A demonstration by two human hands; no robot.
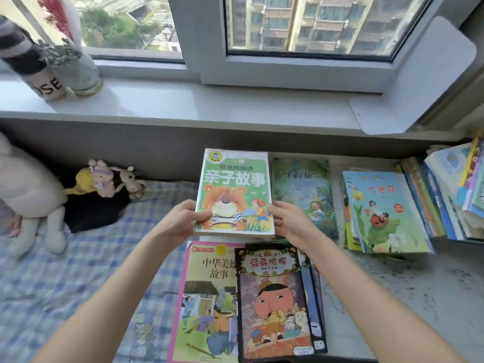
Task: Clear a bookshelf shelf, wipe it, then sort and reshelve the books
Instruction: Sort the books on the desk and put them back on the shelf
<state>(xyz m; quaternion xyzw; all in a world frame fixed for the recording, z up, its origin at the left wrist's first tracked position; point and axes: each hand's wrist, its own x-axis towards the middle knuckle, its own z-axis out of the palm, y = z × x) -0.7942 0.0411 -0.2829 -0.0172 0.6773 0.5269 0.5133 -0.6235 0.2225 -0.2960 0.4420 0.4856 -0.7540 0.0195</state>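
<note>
At the near edge: a blue checked bedsheet (65, 271) lies on the left and a speckled pale surface (406, 297) on the right, with books lying flat between them.
Nearest books: a pink-bordered book (207, 297) reads 中华美德故事. A dark-bordered book (272, 302) overlaps its right edge. Both have their long axes running away from the person.
Left hand (180, 221): grips the green storybook's lower left edge, thumb on the cover.
Right hand (290, 221): holds the lower right edge, thumb at the edge and fingers beneath.
Green storybook (233, 189): titled 亲子故事, it is cover up, just beyond the two near books. Its long axis points toward the window, title end farthest. I cannot tell whether it rests on anything.
To its right: a flat book reading 绿野仙踪 (306, 189), then a stack topped by 七色花 (385, 213), then a leaning row of books (445, 192).
Far left: plush toys (115, 179) sit against the grey wall.
Farthest: a white windowsill (209, 100) carries a pot lettered "OSE" (49, 86), and the window (309, 24) shows apartment blocks.
</note>
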